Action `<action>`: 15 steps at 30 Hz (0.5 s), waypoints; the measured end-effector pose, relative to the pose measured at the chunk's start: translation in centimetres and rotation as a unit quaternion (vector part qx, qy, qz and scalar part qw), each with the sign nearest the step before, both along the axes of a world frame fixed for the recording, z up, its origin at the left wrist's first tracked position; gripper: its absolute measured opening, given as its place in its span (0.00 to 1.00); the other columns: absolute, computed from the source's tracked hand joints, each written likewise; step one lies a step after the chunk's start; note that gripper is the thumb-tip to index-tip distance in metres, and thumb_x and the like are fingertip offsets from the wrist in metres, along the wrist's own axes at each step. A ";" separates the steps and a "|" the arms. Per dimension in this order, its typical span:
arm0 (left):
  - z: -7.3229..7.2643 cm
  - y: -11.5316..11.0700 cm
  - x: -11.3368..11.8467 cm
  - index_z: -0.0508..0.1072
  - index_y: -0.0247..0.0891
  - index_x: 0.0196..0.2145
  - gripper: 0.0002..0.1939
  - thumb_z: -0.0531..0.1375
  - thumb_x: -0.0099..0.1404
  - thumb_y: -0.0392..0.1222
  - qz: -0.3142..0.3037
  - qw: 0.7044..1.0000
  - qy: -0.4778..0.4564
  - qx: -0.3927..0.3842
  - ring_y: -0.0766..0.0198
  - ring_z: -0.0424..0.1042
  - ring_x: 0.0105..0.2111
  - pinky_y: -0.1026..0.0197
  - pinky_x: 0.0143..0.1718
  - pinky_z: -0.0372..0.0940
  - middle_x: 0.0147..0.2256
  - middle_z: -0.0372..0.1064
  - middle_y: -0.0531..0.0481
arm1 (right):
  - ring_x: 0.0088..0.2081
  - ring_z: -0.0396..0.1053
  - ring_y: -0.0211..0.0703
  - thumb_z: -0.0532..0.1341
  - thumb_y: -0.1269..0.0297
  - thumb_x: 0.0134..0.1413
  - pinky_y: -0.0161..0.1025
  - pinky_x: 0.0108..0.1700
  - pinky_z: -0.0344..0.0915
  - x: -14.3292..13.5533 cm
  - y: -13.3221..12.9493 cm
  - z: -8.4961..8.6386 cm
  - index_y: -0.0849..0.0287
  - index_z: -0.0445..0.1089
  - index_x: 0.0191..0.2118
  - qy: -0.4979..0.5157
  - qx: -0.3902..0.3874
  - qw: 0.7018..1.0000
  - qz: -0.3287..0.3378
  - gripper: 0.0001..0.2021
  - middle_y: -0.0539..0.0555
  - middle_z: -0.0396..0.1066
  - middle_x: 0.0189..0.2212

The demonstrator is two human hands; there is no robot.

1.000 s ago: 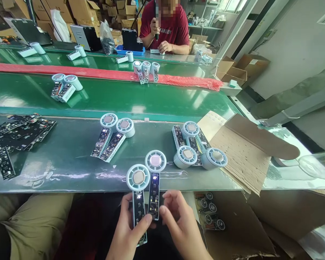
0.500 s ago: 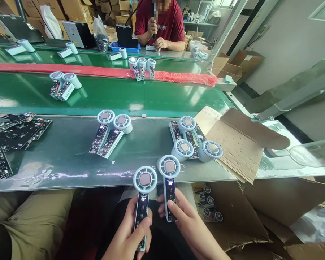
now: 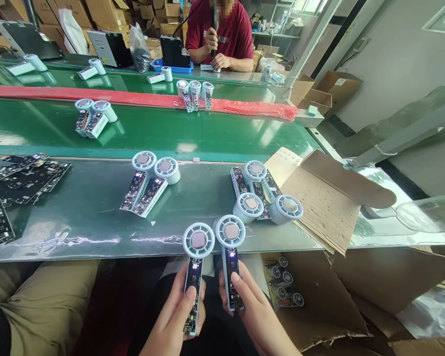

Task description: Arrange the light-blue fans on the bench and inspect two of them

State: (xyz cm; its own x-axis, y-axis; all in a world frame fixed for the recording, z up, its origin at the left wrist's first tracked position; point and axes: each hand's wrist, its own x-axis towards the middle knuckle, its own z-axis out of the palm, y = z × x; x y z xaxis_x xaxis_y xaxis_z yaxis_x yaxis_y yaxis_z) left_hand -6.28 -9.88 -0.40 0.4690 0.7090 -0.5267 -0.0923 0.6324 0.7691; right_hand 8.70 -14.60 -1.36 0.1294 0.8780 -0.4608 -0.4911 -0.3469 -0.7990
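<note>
In my left hand is a handheld fan with its circuit board bare along the handle and a lit display showing 20. My thumb presses on the board below the display. My right hand is closed around a second handheld fan, its display also lit, with the thumb on its board. The two round heads are side by side at the bench's front edge. Just beyond them, several more fans lie grouped on the grey bench. Another pair of fans rests further left.
Loose circuit boards are piled at the left. Cardboard sheets lie on the right, above an open carton holding several fans. Behind the bench, a green conveyor belt carries fans. Across it, a person works with a tool.
My left hand's fan has risen slightly, with the thumb higher on its board. The right-hand fan has dropped a little. The pair on the green belt has shifted right.
</note>
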 end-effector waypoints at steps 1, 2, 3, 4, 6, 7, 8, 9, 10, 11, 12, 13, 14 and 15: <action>-0.2 0.0 0.1 0.54 0.55 0.56 0.24 0.53 0.64 0.56 0.002 1.000 -0.012 -0.004 0.77 0.58 0.15 0.71 0.11 0.47 0.34 0.60 0.53 | 0.28 0.53 0.38 0.54 0.49 0.60 0.34 0.29 0.54 -0.1 0.0 -0.1 0.56 0.64 0.42 0.007 -0.001 1.000 -0.006 0.15 0.49 0.58 0.27; -0.5 0.0 0.2 0.53 0.56 0.56 0.25 0.54 0.63 0.56 0.005 1.000 -0.023 -0.005 0.77 0.58 0.16 0.72 0.11 0.47 0.33 0.60 0.54 | 0.28 0.53 0.38 0.55 0.48 0.59 0.34 0.29 0.54 -0.1 0.0 -0.2 0.55 0.65 0.43 0.015 -0.004 1.000 -0.012 0.16 0.49 0.59 0.27; -0.7 0.0 0.3 0.53 0.57 0.55 0.25 0.55 0.62 0.56 0.009 0.999 -0.031 -0.004 0.76 0.58 0.17 0.73 0.11 0.46 0.33 0.60 0.54 | 0.27 0.53 0.38 0.56 0.48 0.58 0.34 0.28 0.53 -0.2 0.0 -0.2 0.55 0.64 0.45 0.022 -0.006 1.000 -0.018 0.17 0.49 0.59 0.27; -0.9 0.0 0.3 0.53 0.56 0.55 0.26 0.56 0.62 0.56 0.012 0.999 -0.035 -0.002 0.76 0.58 0.18 0.74 0.11 0.46 0.32 0.59 0.54 | 0.27 0.54 0.38 0.56 0.47 0.57 0.34 0.27 0.53 -0.2 0.0 -0.2 0.55 0.64 0.46 0.027 -0.007 0.999 -0.023 0.18 0.49 0.60 0.28; -1.2 -0.2 0.5 0.54 0.54 0.54 0.25 0.57 0.62 0.55 0.016 0.999 -0.029 0.000 0.74 0.58 0.20 0.75 0.12 0.45 0.31 0.58 0.54 | 0.26 0.54 0.38 0.57 0.47 0.56 0.34 0.26 0.52 -0.3 0.0 -0.2 0.55 0.64 0.47 0.032 -0.009 0.999 -0.028 0.20 0.49 0.60 0.28; -1.3 -0.3 0.6 0.55 0.52 0.53 0.24 0.56 0.62 0.55 0.018 1.000 -0.026 -0.001 0.73 0.58 0.21 0.74 0.12 0.46 0.30 0.58 0.54 | 0.26 0.54 0.38 0.57 0.47 0.56 0.34 0.26 0.52 -0.3 0.1 -0.1 0.55 0.64 0.47 0.033 -0.010 0.999 -0.028 0.20 0.49 0.60 0.28; -1.3 -0.3 0.6 0.56 0.51 0.53 0.23 0.56 0.62 0.55 0.021 0.999 -0.026 -0.002 0.73 0.58 0.21 0.74 0.11 0.46 0.30 0.58 0.54 | 0.26 0.54 0.38 0.57 0.47 0.56 0.34 0.26 0.52 -0.3 0.1 -0.1 0.55 0.64 0.47 0.033 -0.011 0.999 -0.026 0.20 0.49 0.60 0.27; -1.3 -0.4 0.7 0.56 0.50 0.52 0.23 0.56 0.62 0.56 0.025 0.999 -0.028 -0.003 0.72 0.58 0.21 0.74 0.11 0.45 0.30 0.58 0.54 | 0.26 0.54 0.38 0.57 0.47 0.55 0.35 0.26 0.52 -0.3 0.1 0.0 0.55 0.64 0.47 0.033 -0.012 0.999 -0.025 0.20 0.49 0.60 0.27; -1.2 -0.4 0.8 0.57 0.50 0.51 0.23 0.56 0.61 0.56 0.028 0.999 -0.031 -0.005 0.72 0.58 0.21 0.74 0.12 0.45 0.30 0.58 0.54 | 0.26 0.54 0.38 0.57 0.47 0.55 0.35 0.27 0.53 -0.3 0.1 0.0 0.55 0.65 0.47 0.033 -0.010 0.999 -0.024 0.20 0.49 0.60 0.27; -1.1 -0.3 0.8 0.57 0.50 0.51 0.23 0.56 0.61 0.57 0.031 0.999 -0.034 -0.007 0.72 0.57 0.21 0.74 0.12 0.44 0.30 0.58 0.54 | 0.26 0.55 0.38 0.58 0.47 0.55 0.35 0.27 0.53 -0.3 0.1 0.0 0.55 0.64 0.47 0.031 -0.007 0.999 -0.024 0.20 0.48 0.60 0.28; -0.9 -0.3 0.9 0.57 0.49 0.50 0.23 0.56 0.61 0.57 0.032 0.999 -0.034 -0.009 0.72 0.57 0.21 0.74 0.12 0.44 0.29 0.57 0.54 | 0.26 0.55 0.38 0.58 0.47 0.56 0.35 0.28 0.53 -0.2 0.1 -0.1 0.55 0.64 0.48 0.027 -0.002 0.999 -0.022 0.20 0.48 0.60 0.27; -0.7 -0.2 0.9 0.57 0.49 0.50 0.22 0.56 0.61 0.57 0.029 0.999 -0.028 -0.011 0.72 0.56 0.21 0.73 0.13 0.45 0.29 0.57 0.54 | 0.26 0.55 0.38 0.57 0.48 0.56 0.35 0.28 0.53 -0.2 0.1 -0.1 0.55 0.64 0.49 0.021 0.001 1.000 -0.021 0.20 0.48 0.60 0.27; -0.5 -0.1 0.9 0.59 0.47 0.49 0.21 0.55 0.62 0.56 0.023 0.999 -0.017 -0.014 0.72 0.55 0.21 0.73 0.15 0.46 0.29 0.57 0.54 | 0.26 0.54 0.38 0.57 0.48 0.56 0.35 0.28 0.53 -0.2 0.1 -0.2 0.55 0.63 0.49 0.013 0.004 1.000 -0.020 0.20 0.48 0.60 0.26; -0.2 0.0 0.9 0.60 0.46 0.48 0.19 0.54 0.63 0.56 0.017 1.000 -0.004 -0.018 0.72 0.53 0.22 0.72 0.17 0.48 0.28 0.57 0.54 | 0.26 0.54 0.38 0.57 0.48 0.57 0.35 0.29 0.53 -0.2 0.1 -0.3 0.56 0.63 0.50 0.006 0.005 1.000 -0.018 0.21 0.48 0.59 0.26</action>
State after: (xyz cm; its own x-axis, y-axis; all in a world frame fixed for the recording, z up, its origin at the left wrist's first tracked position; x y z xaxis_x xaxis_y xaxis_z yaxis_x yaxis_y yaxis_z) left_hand -5.38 -9.91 -0.59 0.4502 0.7047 -0.5483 -0.1205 0.6564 0.7447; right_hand 8.55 -14.50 -1.65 0.1566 0.8771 -0.4540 -0.5124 -0.3208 -0.7966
